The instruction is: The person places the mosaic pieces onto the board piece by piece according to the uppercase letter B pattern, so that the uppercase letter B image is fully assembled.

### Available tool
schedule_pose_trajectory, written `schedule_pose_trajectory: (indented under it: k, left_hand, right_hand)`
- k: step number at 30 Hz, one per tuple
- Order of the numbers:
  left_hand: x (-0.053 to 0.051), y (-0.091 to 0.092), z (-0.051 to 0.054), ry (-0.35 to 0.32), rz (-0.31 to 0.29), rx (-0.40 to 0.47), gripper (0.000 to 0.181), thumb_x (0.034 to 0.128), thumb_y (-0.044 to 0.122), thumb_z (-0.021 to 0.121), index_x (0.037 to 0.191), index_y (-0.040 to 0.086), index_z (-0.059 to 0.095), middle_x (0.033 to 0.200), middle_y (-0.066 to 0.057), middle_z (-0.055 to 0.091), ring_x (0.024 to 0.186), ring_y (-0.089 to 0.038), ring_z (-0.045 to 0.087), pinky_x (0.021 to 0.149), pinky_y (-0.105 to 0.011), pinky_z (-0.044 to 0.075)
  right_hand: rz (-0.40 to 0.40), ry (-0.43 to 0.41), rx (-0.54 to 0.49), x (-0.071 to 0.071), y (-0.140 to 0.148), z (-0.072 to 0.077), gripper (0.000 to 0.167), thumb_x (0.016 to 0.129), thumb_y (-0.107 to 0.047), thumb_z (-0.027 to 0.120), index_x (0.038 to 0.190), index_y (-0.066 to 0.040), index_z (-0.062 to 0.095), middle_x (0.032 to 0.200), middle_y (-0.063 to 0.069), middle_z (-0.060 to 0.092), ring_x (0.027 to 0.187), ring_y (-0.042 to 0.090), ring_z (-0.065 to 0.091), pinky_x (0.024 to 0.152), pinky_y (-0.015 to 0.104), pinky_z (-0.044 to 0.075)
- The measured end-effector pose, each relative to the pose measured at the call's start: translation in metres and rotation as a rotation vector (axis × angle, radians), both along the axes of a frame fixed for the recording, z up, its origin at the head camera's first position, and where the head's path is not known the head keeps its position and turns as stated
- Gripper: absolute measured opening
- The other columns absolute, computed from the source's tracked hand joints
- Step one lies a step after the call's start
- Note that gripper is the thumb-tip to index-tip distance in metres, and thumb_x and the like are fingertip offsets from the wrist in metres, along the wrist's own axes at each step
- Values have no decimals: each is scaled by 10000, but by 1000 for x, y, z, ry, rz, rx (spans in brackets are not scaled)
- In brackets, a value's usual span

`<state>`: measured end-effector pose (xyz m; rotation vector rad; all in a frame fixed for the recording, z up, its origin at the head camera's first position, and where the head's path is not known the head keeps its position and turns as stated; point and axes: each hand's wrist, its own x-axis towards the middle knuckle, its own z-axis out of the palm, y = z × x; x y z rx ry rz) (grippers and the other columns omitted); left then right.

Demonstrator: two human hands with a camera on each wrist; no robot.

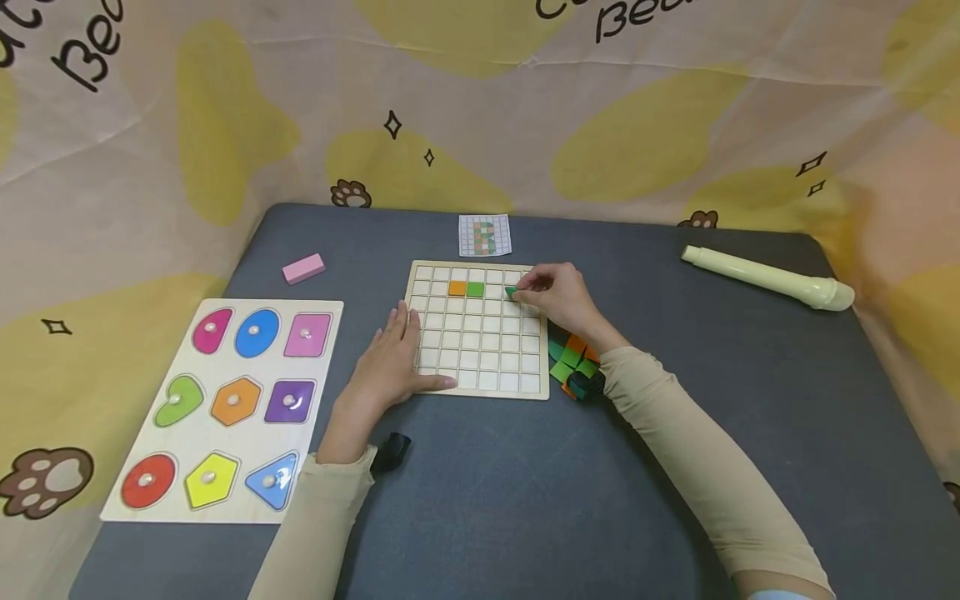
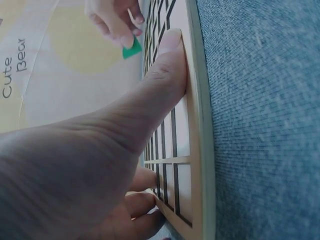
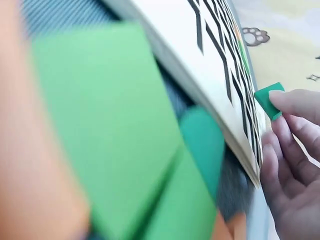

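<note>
I had the right hand (image 1: pixel 564 302) pinching a dark green tile (image 3: pixel 268 101) between thumb and fingers at the board's (image 1: pixel 481 361) far right part; I couldn't tell whether the tile touched it. My left hand (image 1: pixel 384 360) had its fingers extended at the left edge, thumb on the near edge. An orange square (image 1: pixel 457 288) sat beside a light green square (image 1: pixel 476 289) in the second-farthest row.

A person's right hand (image 1: pixel 561 296) pinches a green piece (image 1: pixel 511 293) at the upper right of a white-gridded board (image 1: pixel 480 359) bearing one orange square (image 1: pixel 457 288) and one light green square (image 1: pixel 475 289), while the left hand (image 1: pixel 384 360) rests on its left side; a patterned card (image 1: pixel 484 237) lies behind, loose tiles (image 1: pixel 572 356) beside
</note>
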<state>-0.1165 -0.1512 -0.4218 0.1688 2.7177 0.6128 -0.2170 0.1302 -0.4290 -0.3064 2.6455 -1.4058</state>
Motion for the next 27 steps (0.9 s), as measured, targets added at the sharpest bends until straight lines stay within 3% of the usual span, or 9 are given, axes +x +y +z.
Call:
schedule_pose_trajectory:
  k: [14, 27]
  left_hand:
    - [-1, 1, 1, -6, 6, -13, 1309, 831, 554, 872, 1671, -62, 80, 1772, -243, -65, 1665, -399, -6, 1339, -593, 112]
    - [0, 1, 1, 3, 2, -9, 1296, 838, 546, 870, 1670, -67, 89, 1772, -246, -60, 1665, -397, 2, 1338, -592, 126]
  right_hand:
    - [-144, -19, 3, -5, -32, -4, 130, 953, -200, 818, 961, -72, 834, 918, 115, 779, 818, 227, 682, 712, 310, 525]
    - [-146, -30, 107, -3, -45, -3, 168, 969, -216, 796, 855, -93, 806, 887, 91, 766, 834, 244, 683, 735, 352, 536]
